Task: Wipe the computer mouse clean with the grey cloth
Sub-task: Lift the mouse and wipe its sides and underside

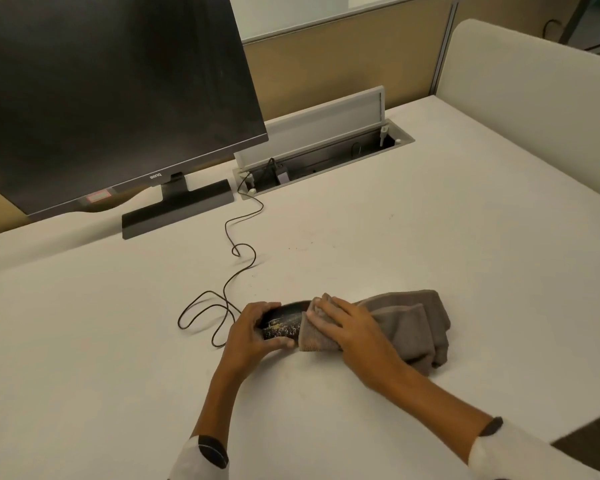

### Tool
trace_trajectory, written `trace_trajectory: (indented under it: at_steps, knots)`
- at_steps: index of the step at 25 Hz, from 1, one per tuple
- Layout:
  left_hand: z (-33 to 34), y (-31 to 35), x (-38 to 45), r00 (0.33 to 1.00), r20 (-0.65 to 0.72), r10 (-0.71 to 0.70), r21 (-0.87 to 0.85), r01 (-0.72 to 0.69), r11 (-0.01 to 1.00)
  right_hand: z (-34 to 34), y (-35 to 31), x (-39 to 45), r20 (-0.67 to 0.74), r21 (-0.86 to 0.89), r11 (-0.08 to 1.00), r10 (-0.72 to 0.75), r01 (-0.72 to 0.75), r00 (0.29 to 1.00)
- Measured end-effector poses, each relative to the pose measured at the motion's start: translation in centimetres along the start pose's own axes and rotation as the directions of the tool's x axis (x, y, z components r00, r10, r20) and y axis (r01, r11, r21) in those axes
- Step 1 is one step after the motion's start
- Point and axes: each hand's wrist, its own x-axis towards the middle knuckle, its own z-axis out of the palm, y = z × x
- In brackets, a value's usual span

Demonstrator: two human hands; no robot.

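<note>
- The mouse (282, 323) lies on the white tabletop (430, 237), low and centre, well in front of the monitor (111, 91), with its long axis running left to right across the view.
- Its cord (236, 251) leaves from the left end, loops over the tabletop and runs back to the open cable tray (326, 157).
- The left hand (253, 336) holds the mouse's left end: fingers curl over the far edge and the thumb presses the near edge, so this grip is clamped on the mouse.
- The right hand (347, 327) lies flat, palm down, on the grey cloth (409, 327), fingers together and pointing left; it presses the cloth rather than pinching it.
- The cloth's folded leading edge covers the right end of the mouse; the rest trails in a bunch to the right of that hand.
- The uncovered part of the mouse, dusty-looking with pale specks, lies directly left of the right fingertips, between the two hands.
- A likely next stroke is a push leftward along the long axis, toward the holding hand.
- Both forearms reach in from the bottom edge, the right one crossing on a longer diagonal, with white sleeves at the wrists.
</note>
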Motion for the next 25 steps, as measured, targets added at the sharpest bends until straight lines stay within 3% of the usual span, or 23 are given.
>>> trace_trajectory:
  at_steps: [2,5,6,8,10,14,18,22,25]
  knots:
    - [1.0,0.5,-0.5,1.0,0.002,0.004,0.027,-0.004,1.0,0.0,-0.5,-2.4,-0.042,-0.093,0.995,0.016,-0.02,0.999]
    - [1.8,0.2,-1.2,0.996,-0.088,0.012,0.039,-0.009,0.999,-0.5,-0.7,-3.4,0.008,-0.162,0.986,-0.025,0.026,1.0]
    - [2.2,0.2,-1.5,0.991,-0.13,0.013,0.052,-0.006,0.999,-0.8,-0.5,-3.3,0.018,-0.123,0.992,-0.017,0.019,1.0]
    - [3.0,0.3,-1.9,0.98,-0.199,0.008,0.067,0.006,0.998,-1.6,0.3,-2.2,0.015,0.123,0.989,0.086,-0.087,0.996]
    - [3.8,0.6,-2.5,0.97,-0.244,0.0,0.071,0.018,0.997,-2.5,1.2,-0.2,0.018,0.343,0.914,0.224,-0.217,0.974]
    - [5.3,1.1,-3.3,0.942,-0.336,-0.001,0.075,0.027,0.997,-3.2,1.8,4.4,0.082,0.444,0.864,0.222,-0.235,0.972]
    - [5.7,0.9,-3.4,0.928,-0.373,0.02,0.104,0.02,0.994,-1.1,0.4,4.8,0.216,0.29,0.922,0.199,-0.257,0.956]
    - [6.0,0.8,-3.4,0.918,-0.395,0.025,0.101,0.017,0.995,-0.1,-0.4,2.3,0.069,0.051,0.972,0.226,-0.229,0.972]
    - [6.2,0.9,-3.3,0.911,-0.413,-0.01,0.055,0.035,0.998,-0.7,-0.2,1.3,0.091,0.04,0.97,0.235,-0.24,0.968]
